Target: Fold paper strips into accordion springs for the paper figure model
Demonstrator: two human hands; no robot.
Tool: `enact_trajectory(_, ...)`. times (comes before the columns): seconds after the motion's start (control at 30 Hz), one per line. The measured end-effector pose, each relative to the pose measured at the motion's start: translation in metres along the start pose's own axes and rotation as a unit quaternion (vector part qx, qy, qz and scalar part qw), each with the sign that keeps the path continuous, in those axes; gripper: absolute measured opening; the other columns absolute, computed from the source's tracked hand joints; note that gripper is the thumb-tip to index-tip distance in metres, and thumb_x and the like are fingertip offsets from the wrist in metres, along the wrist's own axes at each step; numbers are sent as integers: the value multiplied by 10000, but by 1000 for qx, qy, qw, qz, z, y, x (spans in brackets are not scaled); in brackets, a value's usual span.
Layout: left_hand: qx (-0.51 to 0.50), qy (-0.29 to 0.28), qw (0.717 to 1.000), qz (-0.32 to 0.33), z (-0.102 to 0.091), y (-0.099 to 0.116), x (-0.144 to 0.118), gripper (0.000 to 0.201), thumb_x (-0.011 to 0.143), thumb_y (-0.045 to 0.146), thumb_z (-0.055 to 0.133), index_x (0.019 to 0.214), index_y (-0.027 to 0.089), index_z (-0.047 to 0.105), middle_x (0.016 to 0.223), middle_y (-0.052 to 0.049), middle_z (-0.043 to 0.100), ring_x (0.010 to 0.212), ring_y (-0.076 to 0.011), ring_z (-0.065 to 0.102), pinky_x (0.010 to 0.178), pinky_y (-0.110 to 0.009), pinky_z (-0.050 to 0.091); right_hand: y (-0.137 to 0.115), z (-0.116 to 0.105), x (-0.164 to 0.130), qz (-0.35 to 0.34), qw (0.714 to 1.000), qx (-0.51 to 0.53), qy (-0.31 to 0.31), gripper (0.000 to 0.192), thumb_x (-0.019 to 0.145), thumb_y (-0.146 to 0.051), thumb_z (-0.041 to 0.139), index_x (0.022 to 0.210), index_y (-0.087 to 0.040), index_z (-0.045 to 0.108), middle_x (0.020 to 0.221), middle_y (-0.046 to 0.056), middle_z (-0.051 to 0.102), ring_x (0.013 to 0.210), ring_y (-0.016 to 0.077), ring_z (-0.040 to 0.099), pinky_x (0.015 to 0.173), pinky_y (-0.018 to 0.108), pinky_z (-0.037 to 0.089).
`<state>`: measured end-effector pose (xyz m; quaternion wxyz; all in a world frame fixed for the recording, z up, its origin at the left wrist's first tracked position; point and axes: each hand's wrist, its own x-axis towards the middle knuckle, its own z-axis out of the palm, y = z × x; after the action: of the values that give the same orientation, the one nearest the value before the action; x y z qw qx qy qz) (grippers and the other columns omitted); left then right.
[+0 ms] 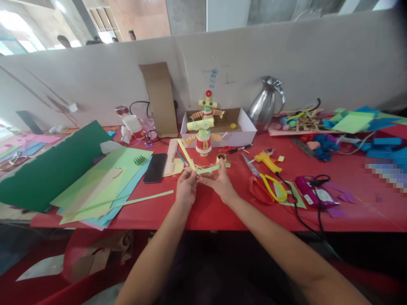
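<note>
Two thin paper strips are pinched between both hands just above the red tablecloth, approx centre of the table: a pale yellow paper strip running up and to the left, and a light green paper strip running off to the right, the two crossed where the fingertips meet. The left hand is closed w/ thumb and fingers pressed together on that crossing; the right hand is pinched onto the green strip from the other side, the rest of its fingers loosely curled. Right behind the hands a small paper robot figure built on a red-and-white cup is seen standing upright, in front of a shallow white cardboard box. A black smartphone is laid flat to the left, beside a stack of green and blue paper sheets and a big dark green sheet. To the right, red-and-yellow-handled scissors and a yellow glue gun are lying on the cloth, w/ a purple device with a black cable further out. A shiny steel jug is set by the back partition.
</note>
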<state>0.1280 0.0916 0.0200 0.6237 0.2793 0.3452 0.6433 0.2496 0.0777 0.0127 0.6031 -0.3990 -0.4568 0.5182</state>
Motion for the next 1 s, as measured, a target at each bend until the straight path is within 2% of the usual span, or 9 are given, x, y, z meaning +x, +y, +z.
enact_trajectory(0.1, -8, -1, 1000, -5, 5, -6, -2, 268, 612, 202, 835, 710, 173, 587, 662, 49, 576, 561, -55, 529, 557, -194, 428, 0, 0, 3, 24, 997, 78, 11, 1104, 582, -349, 879, 1481, -381, 239, 1185, 34, 606, 896, 183, 675, 857, 388, 576)
enact_trajectory(0.2, -22, 2, 1000, -15, 7, -10, -2, 261, 617, 190, 830, 699, 170, 583, 654, 53, 563, 564, -49, 534, 575, -186, 441, -5, -4, 5, 43, 992, 114, 26, 1029, 600, -326, 864, 1444, -414, 282, 1151, 4, 621, 899, 175, 675, 791, 327, 583)
enact_trajectory(0.3, -37, -2, 999, -26, 7, -10, -1, 260, 597, 186, 842, 700, 171, 603, 664, 50, 579, 578, -46, 545, 591, -172, 451, -10, -6, 3, 42, 993, 109, 3, 820, 650, -331, 829, 1365, -389, 431, 1129, -1, 640, 919, 174, 665, 752, 292, 568)
enact_trajectory(0.43, -35, -21, 999, -36, 5, -7, -2, 260, 550, 181, 867, 699, 165, 655, 727, 18, 656, 669, -73, 603, 663, -178, 482, -15, -5, -1, -23, 999, 30, -25, 523, 662, -325, 824, 1155, -278, 656, 984, 1, 678, 910, 184, 650, 845, 332, 532)
enact_trajectory(0.57, -19, -36, 999, -34, 5, -8, -4, 232, 536, 160, 868, 694, 149, 699, 722, 0, 684, 677, -83, 616, 688, -187, 491, -14, -8, -1, -48, 999, -17, -18, 230, 729, -364, 770, 923, -243, 750, 932, 20, 723, 911, 209, 660, 868, 361, 520)
enact_trajectory(0.73, -3, -29, 999, -23, 6, -9, -4, 217, 537, 179, 873, 687, 150, 719, 670, 16, 671, 593, -59, 584, 624, -176, 474, -11, -12, 2, -10, 1000, -9, -19, 216, 713, -352, 765, 896, -240, 752, 865, 10, 738, 816, 198, 669, 805, 354, 536)
enact_trajectory(0.87, 13, -40, 999, -23, 8, -7, -6, 213, 553, 199, 874, 708, 143, 739, 665, -7, 688, 609, -90, 615, 640, -204, 493, -9, -12, 4, 5, 1000, 27, 1, 193, 684, -313, 772, 848, -218, 736, 736, -2, 714, 697, 171, 653, 740, 338, 535)
enact_trajectory(1.0, 61, -51, 997, -11, 8, -4, -10, 236, 579, 217, 862, 782, 148, 763, 742, -35, 728, 667, -121, 651, 703, -242, 516, -9, -11, 6, 31, 996, 77, 24, 157, 643, -279, 779, 764, -201, 717, 671, -9, 690, 629, 147, 621, 706, 324, 519)
